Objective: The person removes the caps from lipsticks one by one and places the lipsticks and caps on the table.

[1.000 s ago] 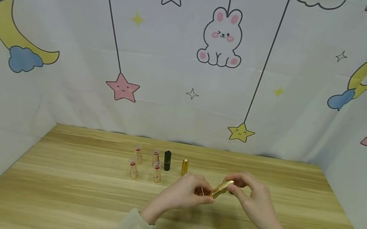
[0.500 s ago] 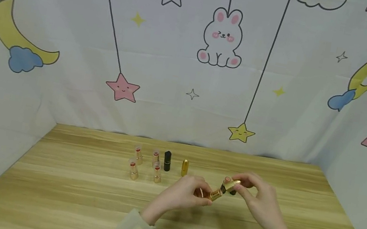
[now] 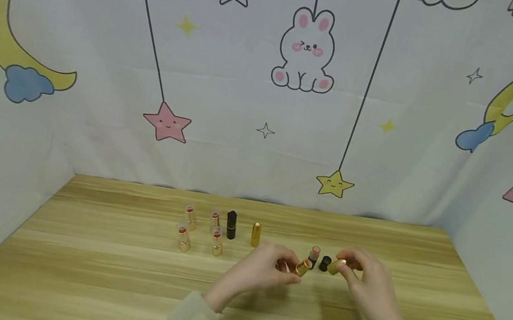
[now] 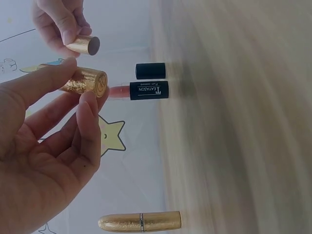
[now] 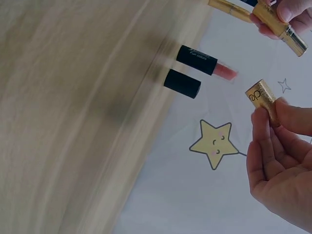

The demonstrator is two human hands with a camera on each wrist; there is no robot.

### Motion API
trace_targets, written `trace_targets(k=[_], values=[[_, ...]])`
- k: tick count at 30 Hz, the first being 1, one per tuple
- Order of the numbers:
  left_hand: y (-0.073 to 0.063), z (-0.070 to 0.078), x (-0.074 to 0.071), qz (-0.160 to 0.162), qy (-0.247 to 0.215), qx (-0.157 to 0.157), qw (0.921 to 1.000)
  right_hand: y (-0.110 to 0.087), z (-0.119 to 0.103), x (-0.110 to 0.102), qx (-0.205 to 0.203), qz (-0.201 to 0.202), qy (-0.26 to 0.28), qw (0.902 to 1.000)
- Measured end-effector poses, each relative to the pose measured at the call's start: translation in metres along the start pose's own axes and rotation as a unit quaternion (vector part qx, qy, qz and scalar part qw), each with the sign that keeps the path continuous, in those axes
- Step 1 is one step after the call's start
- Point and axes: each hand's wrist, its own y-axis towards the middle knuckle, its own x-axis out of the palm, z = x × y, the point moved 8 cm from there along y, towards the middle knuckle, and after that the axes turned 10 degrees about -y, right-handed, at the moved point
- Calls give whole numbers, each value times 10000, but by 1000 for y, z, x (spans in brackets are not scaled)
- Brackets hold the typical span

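Note:
My left hand (image 3: 268, 268) pinches the base of a gold lipstick (image 4: 85, 82) between thumb and fingers, its uncovered end tilted up to the right. In my right hand (image 3: 369, 283) is the gold lipstick cap (image 5: 263, 100), gripped by thumb and fingertips, with its dark hollow end visible in the left wrist view. The cap and base are apart, both above the table. Just behind them stand an uncapped black lipstick (image 4: 148, 90) with a pinkish tip and its black cap (image 5: 182, 84). A second gold lipstick (image 3: 256, 235), with its cap on, stands behind my left hand.
To the left on the wooden table (image 3: 111, 283) stand several gold-based lipsticks (image 3: 184, 239) with clear covers and a closed black lipstick (image 3: 232, 225). A white patterned cloth (image 3: 213, 169) rises behind the table's back edge.
The gold cap has come off the lipstick base. My right hand has moved right with the cap, while my left hand stays nearly in place with the base. The head view has shifted slightly.

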Motion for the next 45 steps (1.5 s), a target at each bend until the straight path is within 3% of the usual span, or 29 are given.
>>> trace_targets(k=[5,15,26,39,45], values=[[6,1,2,82,132,18,9999,0,4,2,34,-38,-236,9997],[19,1,12,-5,367,-120,9993,-1,0,13,-553,204,-760,9954],[27,-8,25,-166,836,-63,9963,0,6,32,-354,-352,-621,9968],[34,-8,31,-107,876,-13,9961,4,7,40,-296,-624,-770,9946],[38,-10,32,-96,903,-150,9958,6,7,42,-272,-682,-840,9938]])
